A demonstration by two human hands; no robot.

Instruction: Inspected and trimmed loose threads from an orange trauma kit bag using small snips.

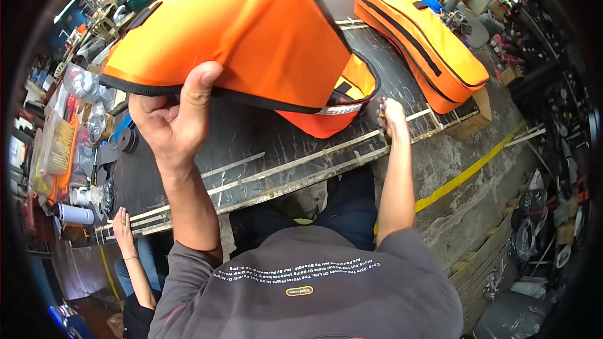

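My left hand (179,113) grips the edge of a raised orange fabric bag (251,31) with black binding, thumb on the outside and fingers beneath. The raised panel stands tilted up over the table and hides part of the bag. Its lower end (320,124), showing a white label strip and a yellow-orange lining, hangs close above the table's near edge. My right hand (394,118) is closed just right of that end, apart from it. A small dark thing shows at its fingers, too small to name.
A second orange bag (421,37), long and zipped, lies at the right of the dark worktable (251,141). Tape rolls (128,140), a white mug (80,196) and plastic bags crowd the left. Another person's hand (123,229) rests on the table's left edge.
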